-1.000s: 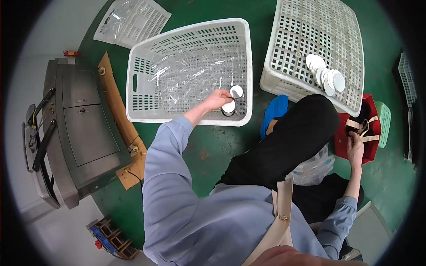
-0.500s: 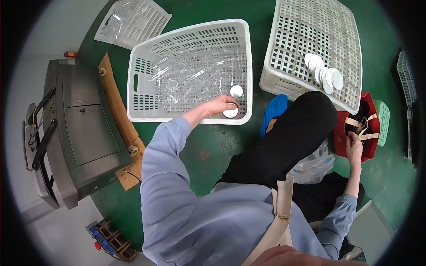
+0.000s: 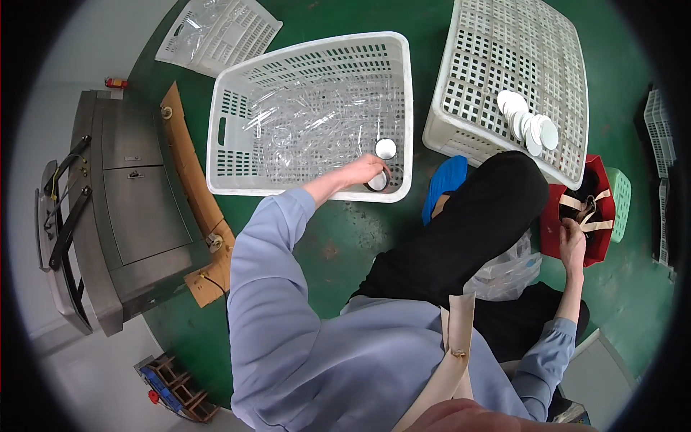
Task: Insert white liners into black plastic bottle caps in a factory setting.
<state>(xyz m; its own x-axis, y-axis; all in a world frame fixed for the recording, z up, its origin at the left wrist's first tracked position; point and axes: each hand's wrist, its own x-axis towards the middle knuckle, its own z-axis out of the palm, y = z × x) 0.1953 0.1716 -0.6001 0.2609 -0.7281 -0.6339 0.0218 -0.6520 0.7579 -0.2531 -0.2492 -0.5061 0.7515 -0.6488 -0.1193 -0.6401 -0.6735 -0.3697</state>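
Through the head camera I see two bare hands, one person's, both spread wide apart above a green floor. The left hand (image 3: 363, 170) is inside one large white basket (image 3: 408, 115), at its near right corner. Its fingers curl at the edge of one round container (image 3: 378, 181) with a pale top; the fingertips are hidden, so I cannot tell whether they grip it. Just beyond stands one round silvery-white piece (image 3: 386, 149). To their left lie many clear plastic pieces (image 3: 309, 122), too tangled for me to count.

The right hand (image 3: 574, 241) reaches to one red bin (image 3: 551, 230), beside at least two beige strips (image 3: 597, 226); I cannot tell whether its fingers are clenched on anything. One light green basket (image 3: 620, 198) shows behind the bin.

On one white crate (image 3: 504, 43) at upper right I count roughly eight overlapping white discs (image 3: 533, 133). One more white crate (image 3: 237, 36) sits at upper left, and one clear bag (image 3: 507, 270) lies between the person's black-trousered legs.
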